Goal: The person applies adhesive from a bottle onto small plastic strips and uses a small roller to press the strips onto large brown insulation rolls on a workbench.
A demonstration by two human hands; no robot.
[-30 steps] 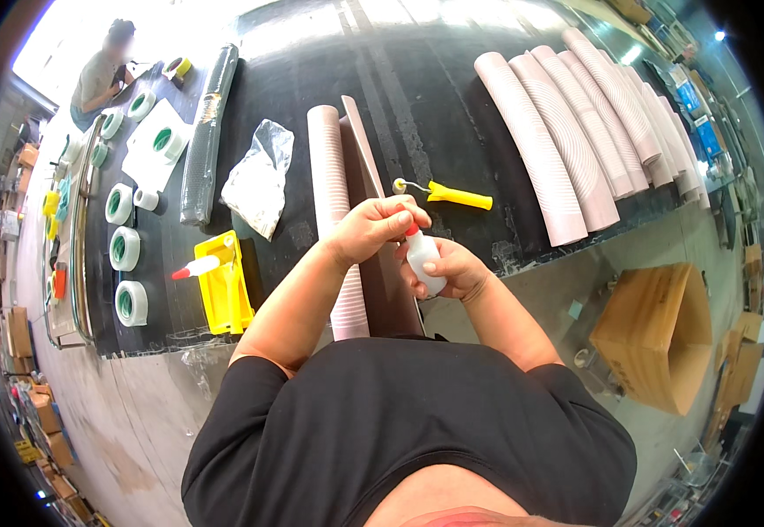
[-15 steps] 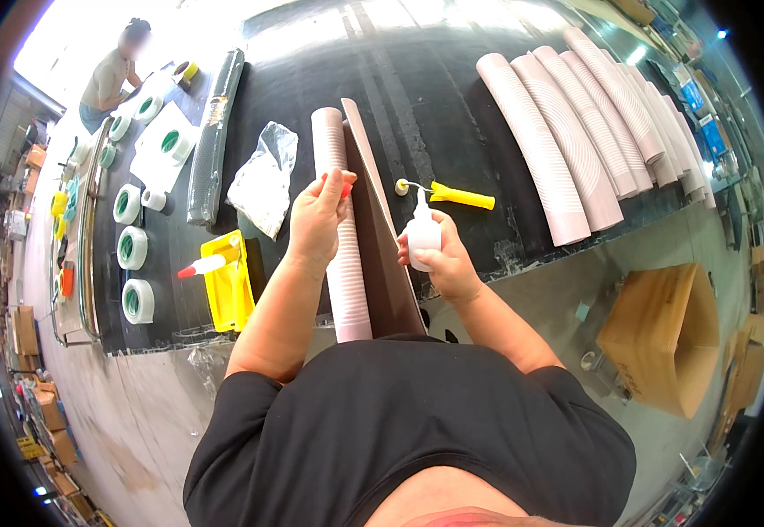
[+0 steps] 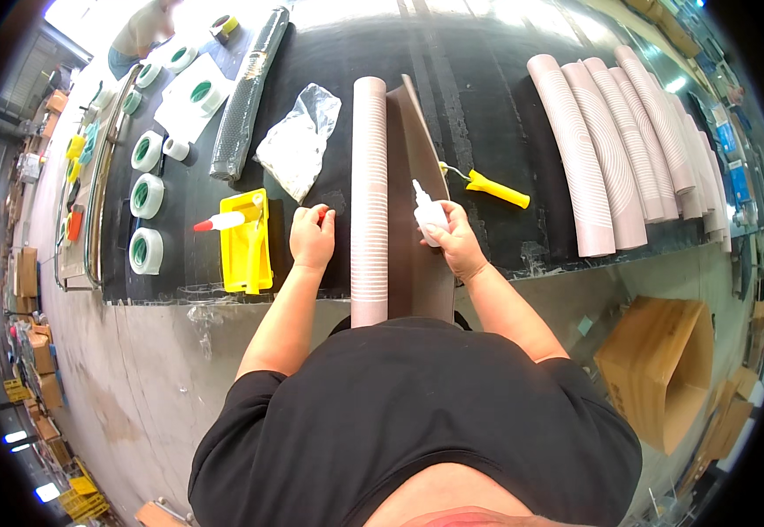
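A pale pink ridged roll [image 3: 369,193] lies lengthwise in front of me, its loose brown flap [image 3: 413,263] opened to the right. My right hand [image 3: 461,246] is closed round a white squeeze bottle [image 3: 429,214] above that flap, the uncapped nozzle tilted up to the left. Left of the roll, my left hand [image 3: 313,241] is closed with a small red cap [image 3: 322,212] pinched in its fingers. Past the flap rests a paint roller [image 3: 498,189] with a yellow handle. Another white bottle [image 3: 226,220] with a red tip lies on a yellow tray [image 3: 263,263].
Several pink rolls [image 3: 575,158] lie at the right of the black table. A plastic bag [image 3: 299,145], a dark wrapped roll [image 3: 250,97] and several tape rolls [image 3: 145,250] are on the left. An open cardboard box [image 3: 637,351] stands on the floor. A person [image 3: 140,39] is at far left.
My left hand has moved from above the roll to its left side, keeping the red cap. The bottle in my right hand now tilts left over the brown flap. The whole view has shifted.
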